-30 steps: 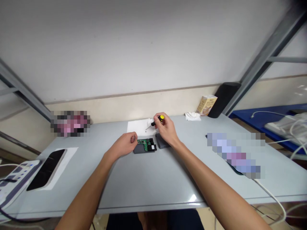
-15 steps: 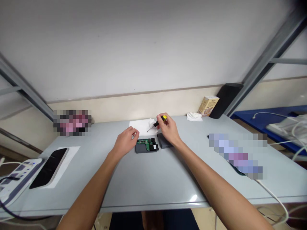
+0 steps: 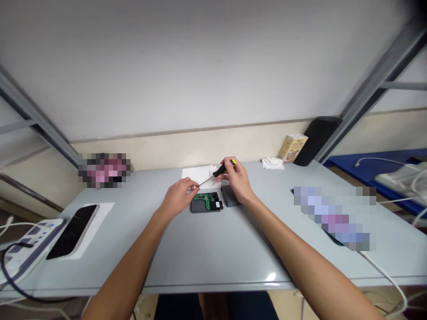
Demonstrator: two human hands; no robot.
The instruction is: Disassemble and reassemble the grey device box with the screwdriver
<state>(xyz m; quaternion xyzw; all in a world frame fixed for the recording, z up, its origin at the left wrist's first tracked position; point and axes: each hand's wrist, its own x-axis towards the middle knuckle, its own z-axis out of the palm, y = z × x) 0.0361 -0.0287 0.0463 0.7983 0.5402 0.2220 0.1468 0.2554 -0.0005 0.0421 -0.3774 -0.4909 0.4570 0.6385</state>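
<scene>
A screwdriver [image 3: 219, 170] with a black and yellow handle is held in my right hand [image 3: 239, 180], its thin shaft slanting down to the left. My left hand [image 3: 180, 196] is closed in a pinch at the screwdriver's tip. Whatever sits between those fingertips is too small to make out. Just below the tip lies a dark grey casing half [image 3: 199, 206] with a green circuit board [image 3: 207, 198] in it. Under my right hand rests a second grey casing piece [image 3: 231, 198], partly covered by the hand.
White paper [image 3: 190, 173] lies behind the parts. A smartphone [image 3: 72, 232] and a power strip [image 3: 31, 249] are at the left. Toward the back right stand a crumpled tissue [image 3: 272, 163], a drink carton [image 3: 292, 148] and a black cylinder [image 3: 316, 141]. A white cable [image 3: 380, 269] hangs over the front edge.
My left hand has moved right and its fingers have closed at the screwdriver's tip. The screwdriver in my right hand has shifted slightly, its tip now lower and further left.
</scene>
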